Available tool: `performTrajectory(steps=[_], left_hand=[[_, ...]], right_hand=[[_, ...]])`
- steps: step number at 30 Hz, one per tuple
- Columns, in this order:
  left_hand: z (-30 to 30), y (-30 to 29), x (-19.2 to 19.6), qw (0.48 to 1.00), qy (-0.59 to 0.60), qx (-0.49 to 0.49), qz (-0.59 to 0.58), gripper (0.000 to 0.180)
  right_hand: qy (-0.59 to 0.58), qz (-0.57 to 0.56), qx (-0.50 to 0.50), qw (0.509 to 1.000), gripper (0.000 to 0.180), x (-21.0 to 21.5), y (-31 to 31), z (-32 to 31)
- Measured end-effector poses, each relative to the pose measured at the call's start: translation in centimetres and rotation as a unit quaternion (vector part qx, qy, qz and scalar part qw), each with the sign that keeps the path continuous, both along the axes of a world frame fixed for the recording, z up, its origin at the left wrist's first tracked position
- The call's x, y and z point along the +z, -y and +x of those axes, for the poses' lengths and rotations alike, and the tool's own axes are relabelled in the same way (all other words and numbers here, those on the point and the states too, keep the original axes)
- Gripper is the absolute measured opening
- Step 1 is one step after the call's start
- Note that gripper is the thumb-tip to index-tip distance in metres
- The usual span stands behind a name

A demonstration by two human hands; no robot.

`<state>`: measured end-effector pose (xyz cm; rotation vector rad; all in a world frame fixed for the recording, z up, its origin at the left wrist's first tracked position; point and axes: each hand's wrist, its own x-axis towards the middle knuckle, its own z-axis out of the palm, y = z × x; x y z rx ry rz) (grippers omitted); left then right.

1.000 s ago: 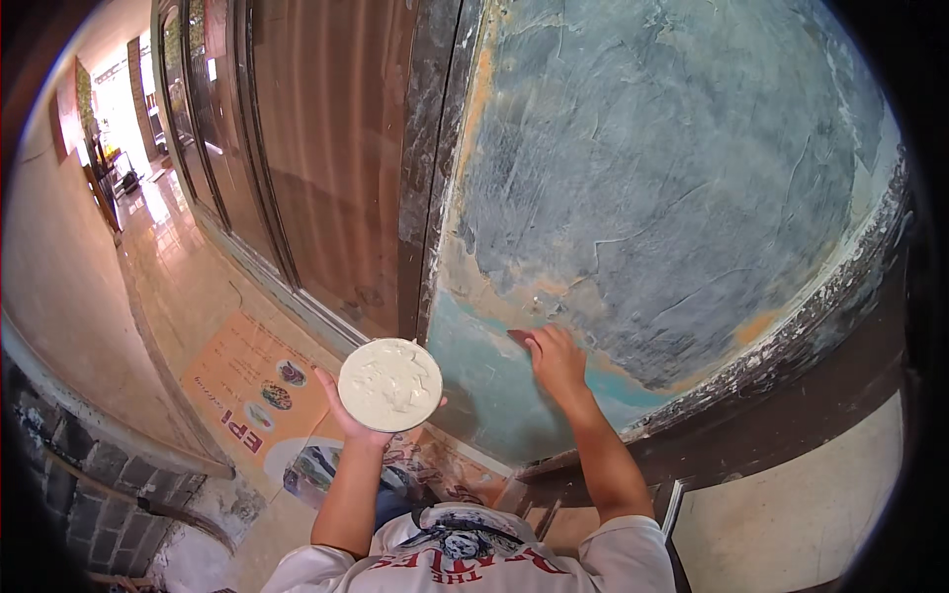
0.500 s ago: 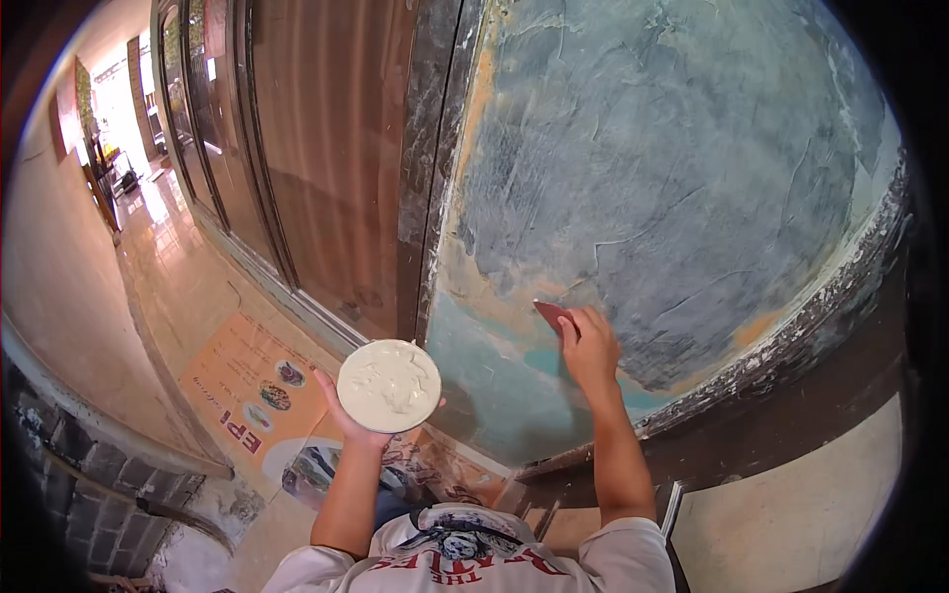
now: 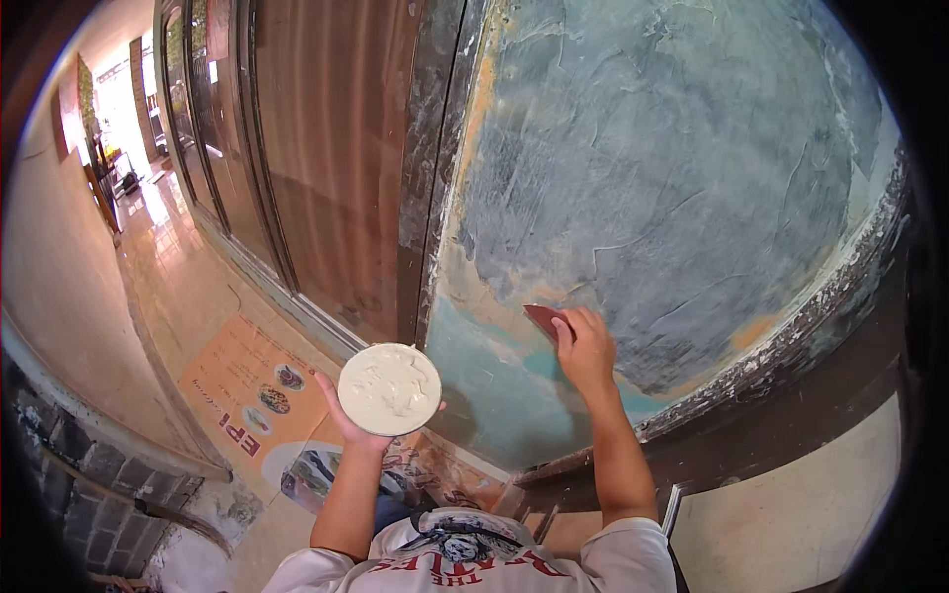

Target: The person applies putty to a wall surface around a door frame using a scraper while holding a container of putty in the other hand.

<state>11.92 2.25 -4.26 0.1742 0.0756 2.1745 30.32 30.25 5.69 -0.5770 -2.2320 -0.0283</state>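
A: Where's the blade?

B: Thin red-brown blade, low on the wall, beyond the right hand. Thumb and fingers pinched closed on its near end. Long axis slants from the grip up and to the person's left. Whether its edge meets the plaster, cannot tell.

A: Left hand?

B: Left hand spread wide, cupping a round tub from below, fingertips showing at both sides. Cream-white paste up to the rim, peaked and ridged. Tub lies nearer the body and leftward of the blade, well apart. Right hand is the nearer one to the wall.

A: Surface?

B: Blue-grey coat, trowel ridges across it. Turquoise band underneath, left of the right forearm. Orange-tan patch near the lower right edge; white flaking along the dark frame there.

A: And the room?

B: Dark post borders the wall at left, then a brown panel. Orange printed sheet on the floor. Grey blocks lower left. Passage running off to a bright opening.
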Motion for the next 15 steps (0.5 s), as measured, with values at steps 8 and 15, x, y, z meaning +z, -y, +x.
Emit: performTrajectory(steps=[8, 15], left_hand=[[0.0, -0.2, 0.1, 1.0, 0.005, -0.006, 0.011, 0.117], [-0.1, 0.3, 0.2, 0.999, 0.026, 0.002, 0.021, 0.113]], right_hand=[[0.005, 0.008, -0.071, 0.997, 0.015, 1.7, -0.5, -0.3], [0.033, -0.005, -0.078, 0.996, 0.014, 0.8, -0.3, -1.0]])
